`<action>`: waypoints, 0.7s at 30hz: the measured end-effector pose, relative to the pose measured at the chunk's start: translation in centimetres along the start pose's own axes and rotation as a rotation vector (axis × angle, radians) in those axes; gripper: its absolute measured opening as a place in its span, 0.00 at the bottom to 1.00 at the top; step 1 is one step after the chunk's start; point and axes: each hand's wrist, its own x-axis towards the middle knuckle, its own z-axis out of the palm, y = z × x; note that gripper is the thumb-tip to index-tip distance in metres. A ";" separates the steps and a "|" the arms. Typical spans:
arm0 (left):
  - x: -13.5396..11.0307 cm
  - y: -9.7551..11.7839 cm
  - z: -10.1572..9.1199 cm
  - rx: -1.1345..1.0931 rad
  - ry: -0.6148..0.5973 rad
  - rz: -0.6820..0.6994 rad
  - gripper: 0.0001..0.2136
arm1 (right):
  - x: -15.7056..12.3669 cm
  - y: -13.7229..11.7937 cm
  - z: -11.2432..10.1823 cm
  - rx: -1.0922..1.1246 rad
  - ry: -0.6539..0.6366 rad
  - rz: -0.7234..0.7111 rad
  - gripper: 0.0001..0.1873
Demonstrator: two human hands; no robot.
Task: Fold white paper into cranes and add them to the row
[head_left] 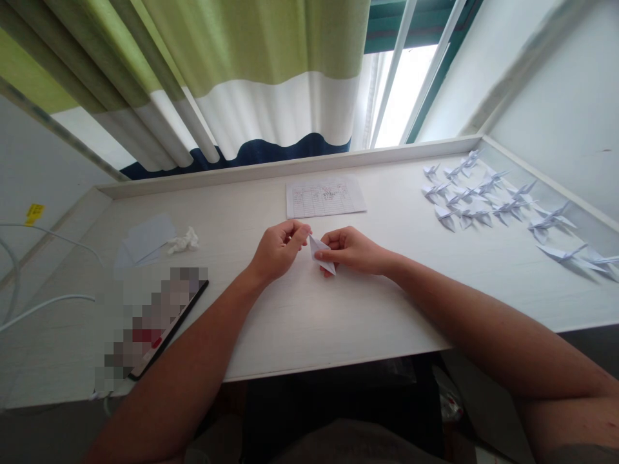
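Note:
Above the middle of the desk, a small folded piece of white paper (321, 252) is held between my hands. My right hand (355, 250) grips it from the right, thumb lying across its face and fingers behind. At the paper's pointed upper tip, my left hand (281, 249) is closed in a pinch with thumb and forefinger. The paper is roughly kite-shaped with a sharp lower corner. Several folded white paper cranes (505, 203) stand in loose rows at the right of the desk.
A printed sheet (325, 197) lies behind my hands. Flat white paper squares (147, 238) and a crumpled tissue (184, 240) are at the left. Nearer, a dark-edged tablet-like device (169, 322), its screen blurred out, lies beside my left forearm. A raised rim (232, 175) edges the desk.

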 end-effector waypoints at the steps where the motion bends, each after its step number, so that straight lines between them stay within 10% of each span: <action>1: -0.1 0.0 0.1 0.018 -0.010 -0.004 0.13 | 0.0 0.0 0.0 0.001 -0.002 -0.004 0.18; 21: 0.1 -0.5 0.7 -0.043 0.108 -0.018 0.15 | 0.4 0.2 -0.1 0.183 0.032 0.037 0.24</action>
